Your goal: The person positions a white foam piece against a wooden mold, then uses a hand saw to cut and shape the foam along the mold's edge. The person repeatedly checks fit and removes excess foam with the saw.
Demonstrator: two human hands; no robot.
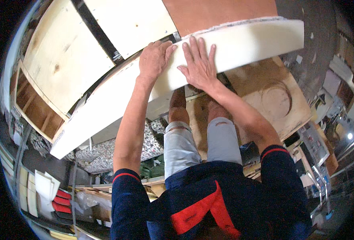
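Observation:
A long white panel [261, 40] that looks like foam curves across in front of me. Along its far edge lies a reddish-brown sheet [221, 14], with a rough, greyish seam between the two. My left hand [156, 60] has its fingers bent over the panel's far edge, and its fingertips are partly hidden there. Just to the right, my right hand [201, 67] lies flat on the panel's white face with the fingers spread and the thumb out to the side. Both palms rest against the panel.
Pale plywood panels [65, 56] with a dark gap between them lie far left. Below the white panel stands a wooden board [269, 96] with a ring mark. Speckled foam [125, 144] sits at lower left, near red pieces [62, 201]. Clutter and metal tubing [319, 182] are at right.

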